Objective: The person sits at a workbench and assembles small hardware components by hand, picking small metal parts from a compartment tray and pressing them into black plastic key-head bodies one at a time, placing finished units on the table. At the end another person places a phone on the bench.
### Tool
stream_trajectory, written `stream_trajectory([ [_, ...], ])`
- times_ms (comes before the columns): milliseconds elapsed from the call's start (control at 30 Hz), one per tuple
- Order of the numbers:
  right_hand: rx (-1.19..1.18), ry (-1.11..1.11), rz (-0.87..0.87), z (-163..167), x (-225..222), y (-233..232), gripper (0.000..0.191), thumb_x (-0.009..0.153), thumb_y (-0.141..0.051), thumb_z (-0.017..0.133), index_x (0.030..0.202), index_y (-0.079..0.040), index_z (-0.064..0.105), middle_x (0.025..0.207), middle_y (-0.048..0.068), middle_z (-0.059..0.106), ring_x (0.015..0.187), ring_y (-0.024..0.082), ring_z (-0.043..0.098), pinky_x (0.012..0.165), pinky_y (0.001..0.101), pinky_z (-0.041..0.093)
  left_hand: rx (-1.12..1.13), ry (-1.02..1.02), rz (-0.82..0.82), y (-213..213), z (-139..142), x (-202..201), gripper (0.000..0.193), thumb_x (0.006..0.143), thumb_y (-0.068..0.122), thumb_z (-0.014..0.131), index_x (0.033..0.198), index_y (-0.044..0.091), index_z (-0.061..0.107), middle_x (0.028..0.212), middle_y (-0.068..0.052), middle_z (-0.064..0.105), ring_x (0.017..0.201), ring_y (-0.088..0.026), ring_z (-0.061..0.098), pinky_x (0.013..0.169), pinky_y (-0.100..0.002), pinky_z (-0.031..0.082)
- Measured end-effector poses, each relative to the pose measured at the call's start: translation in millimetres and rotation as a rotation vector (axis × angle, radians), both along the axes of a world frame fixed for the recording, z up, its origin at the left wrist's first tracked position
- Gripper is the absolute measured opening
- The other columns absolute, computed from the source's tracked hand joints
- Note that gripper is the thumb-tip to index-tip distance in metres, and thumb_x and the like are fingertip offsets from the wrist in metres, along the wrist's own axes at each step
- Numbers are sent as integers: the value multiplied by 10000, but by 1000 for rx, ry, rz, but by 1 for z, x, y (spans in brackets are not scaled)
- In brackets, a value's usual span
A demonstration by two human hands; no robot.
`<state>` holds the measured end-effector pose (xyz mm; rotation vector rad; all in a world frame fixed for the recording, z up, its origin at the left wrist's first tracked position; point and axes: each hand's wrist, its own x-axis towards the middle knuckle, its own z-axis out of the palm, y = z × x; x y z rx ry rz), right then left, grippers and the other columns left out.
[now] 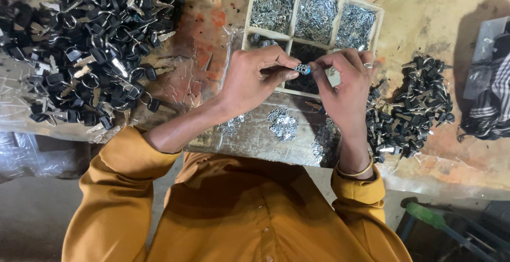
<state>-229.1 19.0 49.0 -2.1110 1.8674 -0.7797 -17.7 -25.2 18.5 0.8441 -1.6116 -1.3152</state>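
Here, in the head view, both hands were seen meeting over a divided wooden tray (378, 24) on the desk (435, 12). The left hand (255, 78) was closed, its thumb and fingertips pinched onto one end of a small ribbed metal part (302, 69). The right hand (345, 84) was likewise closed, its fingertips gripping the other end of the same part, so that the piece was held between the two hands, just above the tray's near compartments. A ring was worn on a finger of the right hand, and a bangle (357, 172) on that wrist. The tray's far compartments were filled with small silvery metal pieces (314, 15); a dark-filled compartment lay directly under the held part. More silvery pieces were scattered on a clear plastic sheet (265, 134) just beneath the hands. A large heap of black-headed keys on rings (90, 39) was piled well to the left, and a smaller heap of black-headed keys (411, 108) lay just beside the right hand. Mustard-yellow sleeves (114, 187) covered both arms.
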Motion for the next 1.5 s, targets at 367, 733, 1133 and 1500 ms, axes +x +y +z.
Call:
stream_trajectory([
  [367, -45, 22, 36, 1, -4, -4, 119, 908, -82, 863, 968, -122, 768, 966, 18, 722, 1003, 246, 582, 927, 389, 409, 10, -7, 6, -1, 1, 1, 153, 908, -5, 793, 1049, 12, 736, 1044, -78, 783, 957, -153, 790, 844, -263, 680],
  [733, 253, -797, 133, -8, 3, -2, 89, 1070, 13, 658, 1152, 29, 689, 1183, 64, 629, 988, 73, 537, 860, 209, 418, -38, -44, 1, -5, 0, 0, 147, 892, 18, 814, 1021, 24, 745, 999, -74, 785, 915, -156, 799, 803, -259, 679],
  [1133, 186, -619, 159, -7, 5, 0, 126, 1042, 44, 681, 1162, 21, 710, 1160, 81, 653, 1005, 103, 588, 850, 227, 458, -33, -72, -5, -4, -1, 1, 157, 877, 31, 829, 1013, 29, 749, 981, -78, 795, 892, -152, 802, 797, -273, 666],
  [1500, 233, -758, 113, -7, 2, 4, 160, 1053, 46, 662, 1203, 22, 713, 1194, 110, 694, 966, 125, 652, 859, 259, 543, -22, -75, -3, -2, -3, 1, 151, 889, 61, 829, 1024, 47, 761, 1015, -72, 798, 891, -142, 801, 784, -268, 675],
])
